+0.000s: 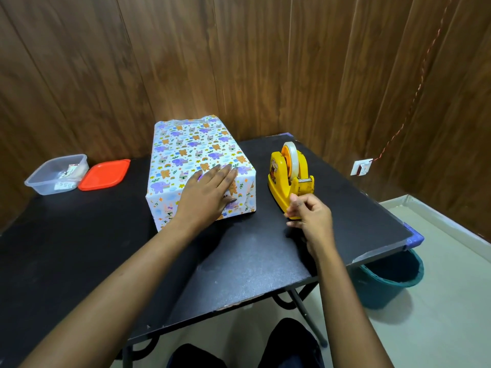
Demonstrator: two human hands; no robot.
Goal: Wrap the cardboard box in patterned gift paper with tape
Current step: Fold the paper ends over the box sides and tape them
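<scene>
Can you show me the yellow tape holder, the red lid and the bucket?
yellow tape holder [280,192]: head view, on its yellow side wall.
red lid [105,174]: head view, middle of its top.
bucket [380,296]: head view, on its outer wall.

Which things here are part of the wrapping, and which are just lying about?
In use: wrapped box, pressed by left hand; tape in dispenser, pinched by right hand.
Lying about: tub, red lid, bin.

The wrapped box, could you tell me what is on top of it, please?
The left hand lies flat on the gift paper near its front edge. The cardboard inside is fully covered, so unseen.
</scene>
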